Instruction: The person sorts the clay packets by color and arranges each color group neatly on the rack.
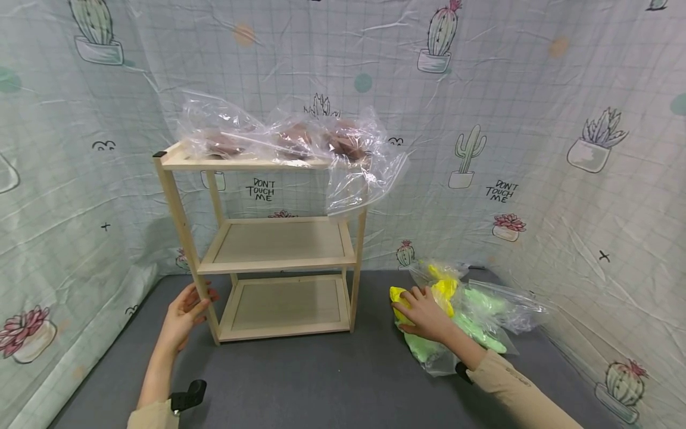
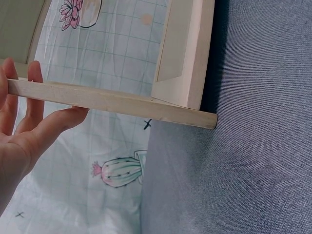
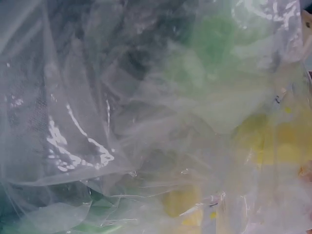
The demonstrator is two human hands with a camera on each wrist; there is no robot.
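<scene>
A three-tier wooden shelf (image 1: 278, 266) stands on the grey surface. My left hand (image 1: 184, 313) grips its front left post low down; in the left wrist view the thumb of my left hand (image 2: 29, 126) lies on one side of the post and the fingers on the other. Over at the right, my right hand (image 1: 429, 313) has its fingers bent over a clear plastic bag with yellow contents (image 1: 443, 292). Bags with light green contents (image 1: 485, 330) lie against and under it. Crumpled clear plastic (image 3: 78, 131) fills the right wrist view, with yellow and green blurred behind it.
Clear bags with brown contents (image 1: 292, 140) lie along the shelf's top tier, and one hangs over its right end. A cactus-print cloth (image 1: 429, 107) forms walls at the back and both sides. Grey fabric (image 1: 300, 387) covers the surface below.
</scene>
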